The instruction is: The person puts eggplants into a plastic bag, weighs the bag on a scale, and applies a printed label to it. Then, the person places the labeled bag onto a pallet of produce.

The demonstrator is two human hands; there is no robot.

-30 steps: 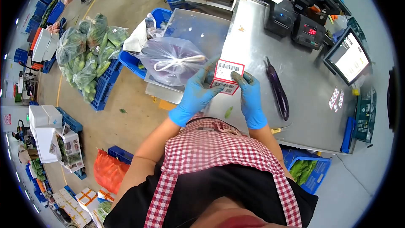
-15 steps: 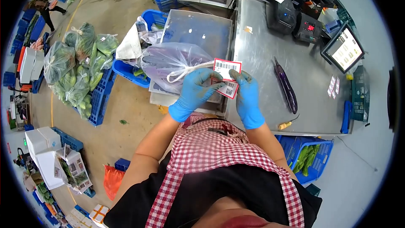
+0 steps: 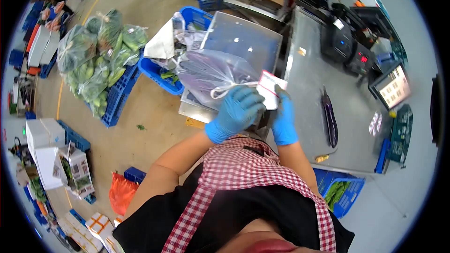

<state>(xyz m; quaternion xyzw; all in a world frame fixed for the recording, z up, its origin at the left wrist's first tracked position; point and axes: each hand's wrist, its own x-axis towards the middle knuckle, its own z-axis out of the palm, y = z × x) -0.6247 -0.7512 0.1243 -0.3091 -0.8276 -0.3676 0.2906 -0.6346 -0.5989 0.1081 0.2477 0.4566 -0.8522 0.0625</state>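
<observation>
"Where's the label?"

"The white, red-edged label [image 3: 270, 91] is up in the air by the left edge of the desk [image 3: 307, 107], close to the tied handle of the clear bag [image 3: 201, 77]. The bag lies on the grey platform [image 3: 246, 42] beyond that edge."

"And the hands?"

"The right hand [image 3: 284, 121] pinches the label along its right side. The left hand [image 3: 240, 108] has its fingers bent over, tips at the label's left side. It's blurred there, so I can't tell whether they grip or merely touch."

"How would you handle it well?"

"Light pinch at the margin, I'd say, thumb off the printed part. Those glove tips look smudged, and dirt could spoil the print or any sticky face."

"Anything about the angle?"

"It's tilted. I'd hold it flat and gently taut between both hands, so a corner doesn't curl or fold. And I'd lift the left wrist a little, clear of the bag's handle, lest it snag."

"The eggplant?"

"The eggplant [image 3: 330, 119] lies on the desk towards the near edge, well apart from the label. A yellow-handled tool [image 3: 322, 158] sits right at that edge, so mind the right forearm."
</observation>
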